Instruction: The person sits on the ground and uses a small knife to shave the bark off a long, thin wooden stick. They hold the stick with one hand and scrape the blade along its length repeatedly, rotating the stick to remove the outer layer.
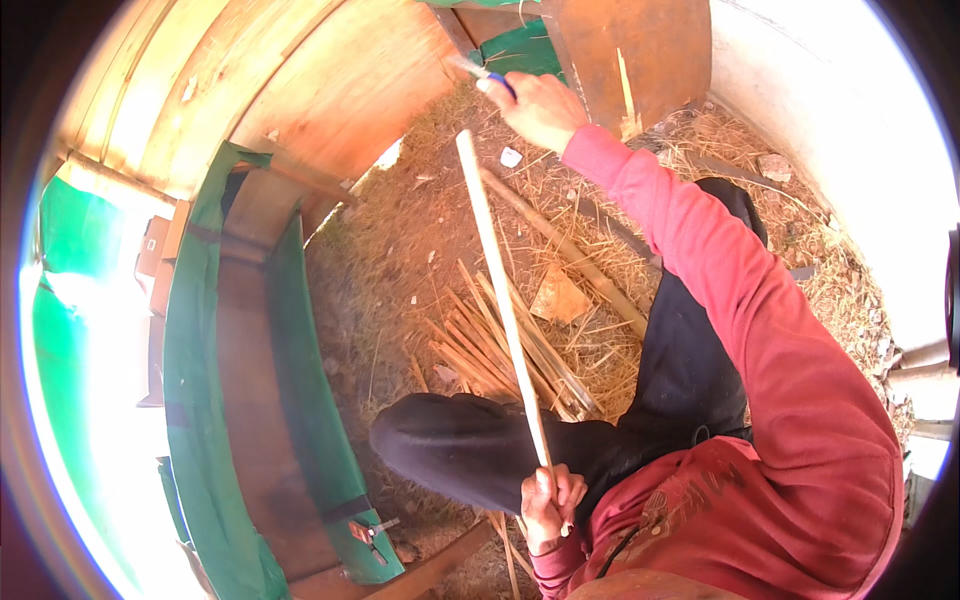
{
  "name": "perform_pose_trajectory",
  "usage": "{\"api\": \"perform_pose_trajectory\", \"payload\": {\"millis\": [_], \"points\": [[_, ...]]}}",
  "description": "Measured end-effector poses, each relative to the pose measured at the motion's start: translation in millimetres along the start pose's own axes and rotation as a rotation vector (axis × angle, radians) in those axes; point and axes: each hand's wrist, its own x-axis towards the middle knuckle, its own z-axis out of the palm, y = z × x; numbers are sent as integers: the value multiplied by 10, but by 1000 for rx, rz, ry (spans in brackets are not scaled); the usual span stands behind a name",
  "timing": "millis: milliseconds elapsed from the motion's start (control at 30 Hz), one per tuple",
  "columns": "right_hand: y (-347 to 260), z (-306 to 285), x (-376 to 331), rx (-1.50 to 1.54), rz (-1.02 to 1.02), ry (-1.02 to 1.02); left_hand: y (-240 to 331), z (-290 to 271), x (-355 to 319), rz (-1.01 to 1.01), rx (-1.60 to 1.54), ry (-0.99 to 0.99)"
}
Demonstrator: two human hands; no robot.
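Near the lower edge, my left hand (553, 503) is closed round one end of a long pale wooden stick (507, 310). The stick slants up and forward across my bent leg, its far end in the air. My right arm reaches far ahead, and my right hand (542, 112) grips a knife by its blue handle (503, 84). The blade (468, 66) points left, past the stick's far end and apart from it; it looks blurred. On the ground in front of my legs lies a loose pile of split wooden sticks (480, 345).
A thicker pole (565, 248) and a flat wood piece (560, 296) lie on the straw-strewn ground. A green-covered wooden frame (205, 400) stands at left, with a small orange-and-metal tool (365, 533) at its near end. Wooden boards (630, 60) and a pale wall (850, 110) stand ahead and right.
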Motion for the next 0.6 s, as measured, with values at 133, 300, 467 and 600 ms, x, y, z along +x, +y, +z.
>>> {"api": "perform_pose_trajectory", "payload": {"millis": [133,300,467,600], "points": [[-187,-26,-161,146,-43,-141,98,-14,114,-1,-54,135],[-341,-42,-591,-46,-299,-543,321,58,329,113,26,143],[-598,-171,-867,80,-429,-557,613,177,612,229,26,139],[-653,-234,-1038,284,-617,-503,900,423,970,334,143,137]]}}
